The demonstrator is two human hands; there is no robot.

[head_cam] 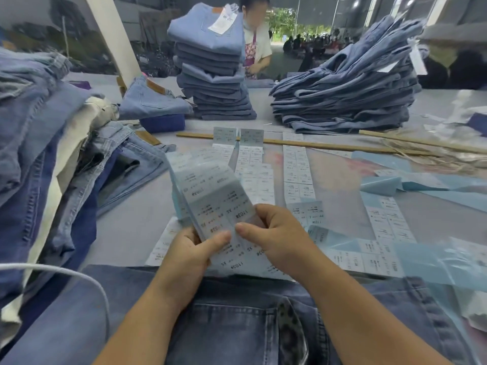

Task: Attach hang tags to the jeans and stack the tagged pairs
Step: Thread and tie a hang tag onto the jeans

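Honestly, this part is all thumbs, so here's how I'd go about it.

Label strip: I've got the folded strip of printed size stickers point(210, 196) up off the table, fanning away from me, XS print facing up.
Left hand: my left hand point(192, 255) grips the near end of the strip from underneath, thumb pressed flat on top.
Right hand: my right hand point(274, 233) pinches the same end just beside the left thumb, so both hands are together on the paper.
Step, I reckon: peeling or tearing one label loose from the rest.
How to do it well: keep the left thumb right next to the split so only one label comes away, and pull slow along the edge, not across the print.
Jeans: the pair waiting for its tag point(237, 320) lies flat at the near edge, back pocket up, under my forearms.
Spare labels: more strips point(297, 167) lie in rows on the table point(340, 175) past my hands.
Tagged stack: the tall neat pile point(216, 75) stands far centre, with a looser pile point(350, 88) to its right.
Watch out: thin paper, probably curls and sticks to itself if I rush.
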